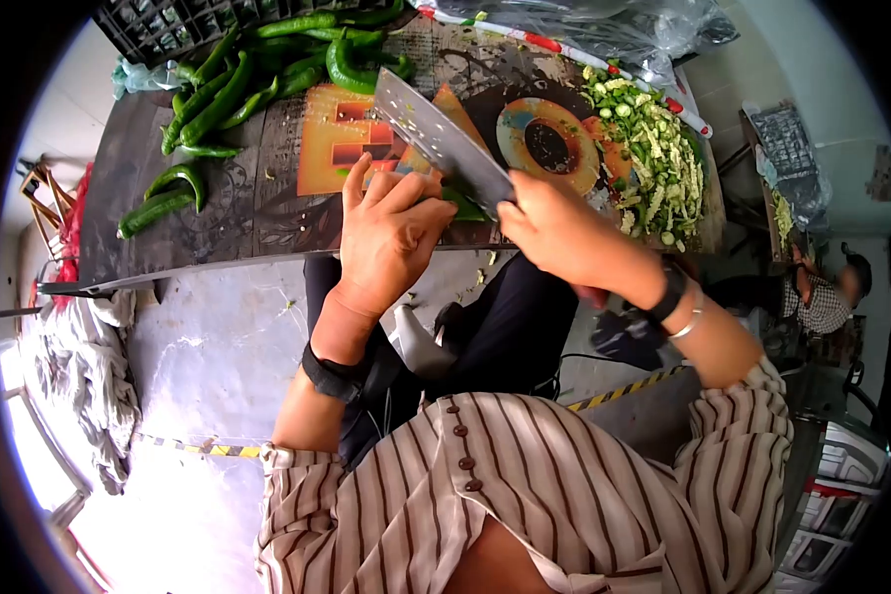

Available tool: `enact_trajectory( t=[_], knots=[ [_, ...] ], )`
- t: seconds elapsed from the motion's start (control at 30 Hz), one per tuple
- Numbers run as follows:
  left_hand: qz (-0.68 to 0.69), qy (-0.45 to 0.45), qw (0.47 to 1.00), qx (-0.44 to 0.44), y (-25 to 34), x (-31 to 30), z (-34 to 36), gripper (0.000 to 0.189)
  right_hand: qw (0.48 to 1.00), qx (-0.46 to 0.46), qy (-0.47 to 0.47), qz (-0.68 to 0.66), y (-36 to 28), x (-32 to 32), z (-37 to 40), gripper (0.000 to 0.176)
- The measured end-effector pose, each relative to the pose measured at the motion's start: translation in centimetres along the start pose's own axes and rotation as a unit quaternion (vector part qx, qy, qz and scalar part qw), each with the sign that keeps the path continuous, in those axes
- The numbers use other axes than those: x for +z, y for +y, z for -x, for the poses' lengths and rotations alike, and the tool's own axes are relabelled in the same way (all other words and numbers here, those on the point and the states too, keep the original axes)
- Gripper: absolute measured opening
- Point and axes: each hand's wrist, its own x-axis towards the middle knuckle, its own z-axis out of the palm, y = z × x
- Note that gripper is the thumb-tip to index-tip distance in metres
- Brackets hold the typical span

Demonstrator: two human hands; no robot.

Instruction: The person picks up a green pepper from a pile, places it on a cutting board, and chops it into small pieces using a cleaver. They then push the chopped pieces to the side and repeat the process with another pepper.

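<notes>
My right hand (556, 226) is wrapped round the handle of a cleaver (444, 147), its broad blade slanting up to the left with small pale bits stuck on it. Bent fingers of my left hand (391, 226) press a green chili pepper (465, 205) against the table near its front edge. Most of that pepper is hidden by the hand and blade. Whole green peppers (213, 104) lie heaped at the back left, with two loose ones (158, 212) nearer the left edge. Cut pepper pieces (658, 168) are spread in a pile at the right.
The table (252, 213) has a dark patterned top. A black plastic crate (173, 35) stands at the back left, and clear plastic wrapping (634, 35) lies along the back right. Another person (820, 302) sits off to the right, near a further work surface with cut pieces (783, 218).
</notes>
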Motion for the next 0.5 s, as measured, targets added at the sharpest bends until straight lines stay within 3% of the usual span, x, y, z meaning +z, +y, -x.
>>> enact_trajectory(
  t=[0.03,0.2,0.5],
  knots=[
    [-0.003,0.004,1.000,0.008,0.0,0.1,-0.2,0.010,0.998,-0.045,0.024,0.028,0.2,0.5,-0.5,0.026],
    [-0.014,0.013,1.000,0.011,-0.1,0.0,0.2,0.009,0.998,-0.060,0.021,-0.026,0.4,0.1,-2.2,0.025],
    [-0.008,0.014,1.000,0.009,-0.1,0.2,0.2,0.008,0.999,0.006,-0.011,-0.040,-1.2,-1.9,1.6,0.023]
  ],
)
